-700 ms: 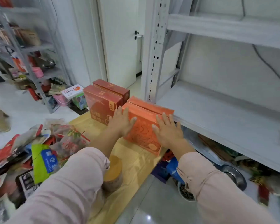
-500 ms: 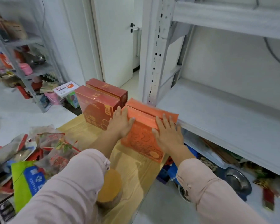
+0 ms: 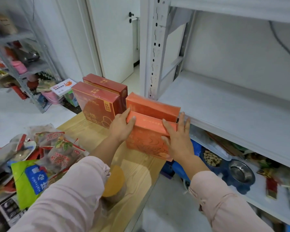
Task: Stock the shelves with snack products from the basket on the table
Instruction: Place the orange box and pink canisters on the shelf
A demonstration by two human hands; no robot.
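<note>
Two orange boxes, flat, upright, one just behind other, at table's [image 3: 137, 173] far right corner beside grey shelf [image 3: 233, 111]. Front orange box [image 3: 147, 143]: left hand [image 3: 120, 129] pinches left top edge, right hand [image 3: 179, 141] lies flat on right end. Rear orange box [image 3: 152, 106] stands higher. Two dark red boxes [image 3: 95, 104] upright just left. Snack bags [image 3: 57, 153] heaped on table's left. Orange-lidded jar [image 3: 113, 181] near front edge.
</note>
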